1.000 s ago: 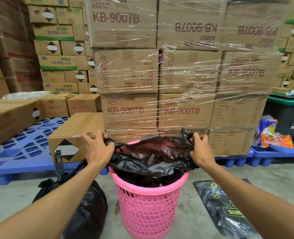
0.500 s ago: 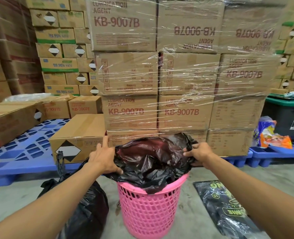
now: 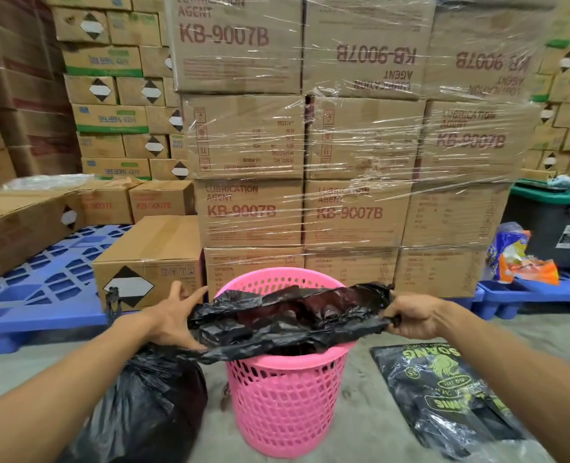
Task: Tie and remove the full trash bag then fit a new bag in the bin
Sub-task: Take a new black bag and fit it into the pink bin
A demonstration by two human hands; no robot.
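On the floor at your left sits the tied full bag (image 3: 143, 406), set clear of the bin. Your left hand (image 3: 173, 320) is spread wide under the new bag (image 3: 287, 320), stretching its mouth across the pink bin (image 3: 287, 396); your right hand (image 3: 414, 317) pinches the opposite edge.

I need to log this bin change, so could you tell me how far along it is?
Done: the full trash bag sits tied on the floor left of the pink bin. In hand: the new black bag is stretched across the bin mouth, pinched by the right hand, with the left hand open against its other end. Left: opening the bag and folding it over the rim.
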